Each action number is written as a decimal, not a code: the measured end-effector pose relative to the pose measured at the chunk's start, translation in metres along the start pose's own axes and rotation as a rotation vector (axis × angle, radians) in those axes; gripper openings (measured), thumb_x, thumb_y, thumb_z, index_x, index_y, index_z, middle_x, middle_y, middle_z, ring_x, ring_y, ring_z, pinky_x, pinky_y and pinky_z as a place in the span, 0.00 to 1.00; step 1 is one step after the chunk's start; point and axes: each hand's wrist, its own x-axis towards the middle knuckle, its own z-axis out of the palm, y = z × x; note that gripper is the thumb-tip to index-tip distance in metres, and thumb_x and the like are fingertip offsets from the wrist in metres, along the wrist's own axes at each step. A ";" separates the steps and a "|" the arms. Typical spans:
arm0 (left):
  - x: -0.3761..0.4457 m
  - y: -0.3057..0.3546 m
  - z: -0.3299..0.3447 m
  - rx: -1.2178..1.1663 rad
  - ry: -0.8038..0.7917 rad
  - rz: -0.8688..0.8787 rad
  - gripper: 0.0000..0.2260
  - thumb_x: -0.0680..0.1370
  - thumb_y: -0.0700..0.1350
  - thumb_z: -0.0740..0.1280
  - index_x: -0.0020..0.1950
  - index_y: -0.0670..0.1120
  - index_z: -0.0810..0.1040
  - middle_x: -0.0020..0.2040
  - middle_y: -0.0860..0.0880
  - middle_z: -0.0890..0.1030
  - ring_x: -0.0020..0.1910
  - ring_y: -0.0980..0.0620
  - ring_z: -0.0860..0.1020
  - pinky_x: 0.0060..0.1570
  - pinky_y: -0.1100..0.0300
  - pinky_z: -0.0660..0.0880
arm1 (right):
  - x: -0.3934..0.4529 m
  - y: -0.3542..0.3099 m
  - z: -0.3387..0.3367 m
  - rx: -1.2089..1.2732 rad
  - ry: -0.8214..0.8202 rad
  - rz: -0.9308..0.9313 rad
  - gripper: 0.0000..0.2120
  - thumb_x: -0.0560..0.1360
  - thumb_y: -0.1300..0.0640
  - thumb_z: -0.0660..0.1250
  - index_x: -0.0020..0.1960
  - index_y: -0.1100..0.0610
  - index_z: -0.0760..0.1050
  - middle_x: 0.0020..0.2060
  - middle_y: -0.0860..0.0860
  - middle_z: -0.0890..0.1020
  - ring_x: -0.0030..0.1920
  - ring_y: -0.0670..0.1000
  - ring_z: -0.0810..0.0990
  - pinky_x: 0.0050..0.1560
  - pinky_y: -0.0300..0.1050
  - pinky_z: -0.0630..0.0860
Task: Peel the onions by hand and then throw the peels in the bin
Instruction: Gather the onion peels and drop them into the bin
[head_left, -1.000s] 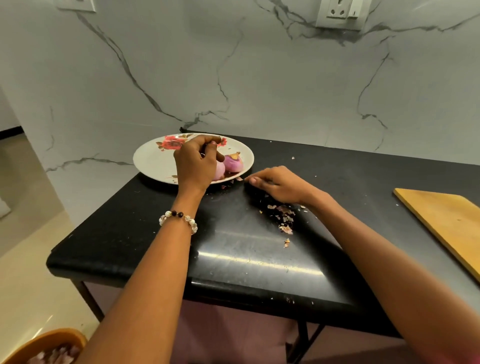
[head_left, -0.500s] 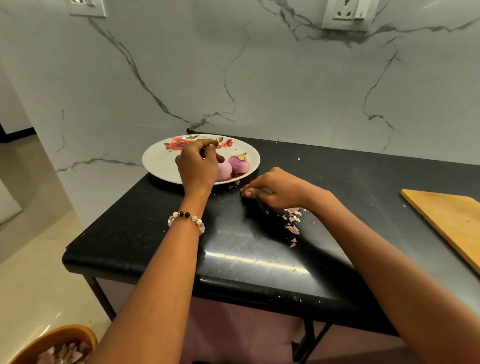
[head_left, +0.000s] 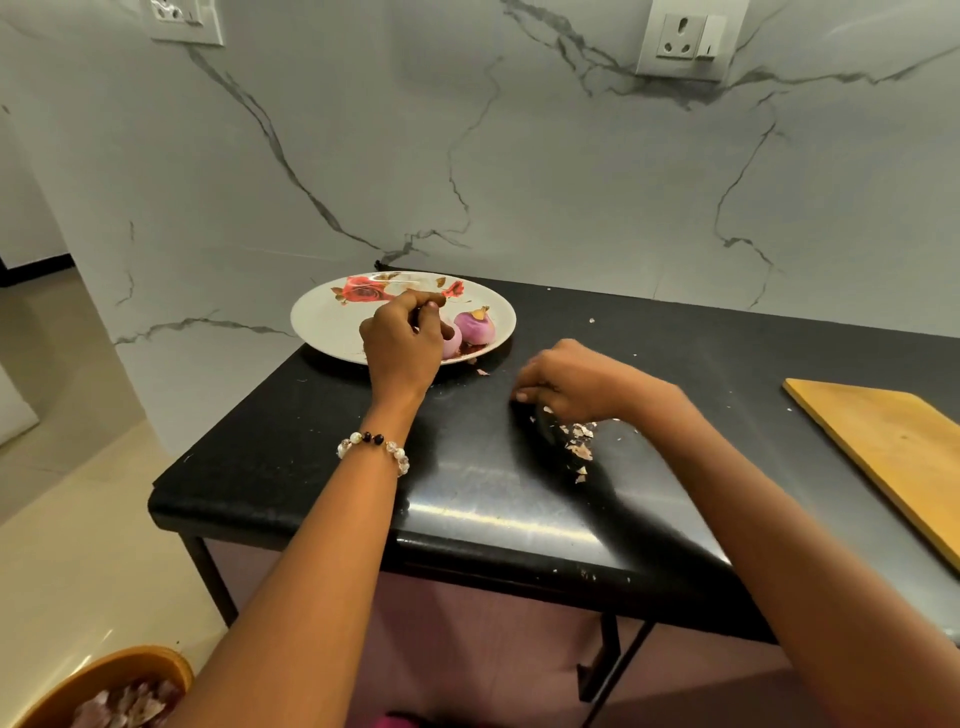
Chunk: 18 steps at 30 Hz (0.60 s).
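A white marble-veined wall (head_left: 571, 171) stands behind a glossy black stone countertop (head_left: 467, 499), with a flat yellow wooden cutting board (head_left: 883, 457) lying at its right end. At the counter's back left corner sits a round white plate with red rose print (head_left: 322, 322), holding two peeled pink onions (head_left: 475, 328) side by side. On the floor at lower left, a round orange bin (head_left: 88, 675) holds pale purple onion skins. The left hand (head_left: 400, 343), a beaded bracelet (head_left: 371, 447) on its wrist, hovers over the plate with fingertips pinched together – what they pinch I cannot tell. The right hand (head_left: 566, 379) rests on the counter, fingers curled downward over a small pile of dry papery onion peel scraps (head_left: 579, 439) – gripping or only touching, I cannot tell.
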 end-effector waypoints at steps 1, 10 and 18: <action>-0.002 0.001 0.001 0.001 -0.026 0.017 0.10 0.79 0.40 0.63 0.52 0.42 0.83 0.41 0.46 0.85 0.44 0.52 0.82 0.52 0.60 0.76 | -0.014 0.006 -0.008 0.058 0.017 0.034 0.08 0.78 0.57 0.66 0.51 0.57 0.83 0.44 0.53 0.85 0.47 0.55 0.82 0.50 0.45 0.73; -0.034 0.017 0.028 0.274 -0.702 0.158 0.17 0.81 0.45 0.62 0.67 0.40 0.74 0.66 0.42 0.76 0.65 0.45 0.73 0.63 0.62 0.63 | -0.059 0.024 0.004 0.331 0.059 0.349 0.19 0.83 0.51 0.56 0.63 0.63 0.75 0.57 0.57 0.81 0.60 0.58 0.78 0.64 0.52 0.70; -0.071 0.038 0.014 0.225 -1.135 0.092 0.22 0.83 0.39 0.55 0.77 0.43 0.57 0.75 0.44 0.64 0.75 0.50 0.60 0.70 0.64 0.54 | -0.109 -0.011 0.004 0.807 0.004 0.217 0.24 0.81 0.50 0.56 0.71 0.61 0.69 0.67 0.55 0.76 0.67 0.50 0.75 0.70 0.43 0.69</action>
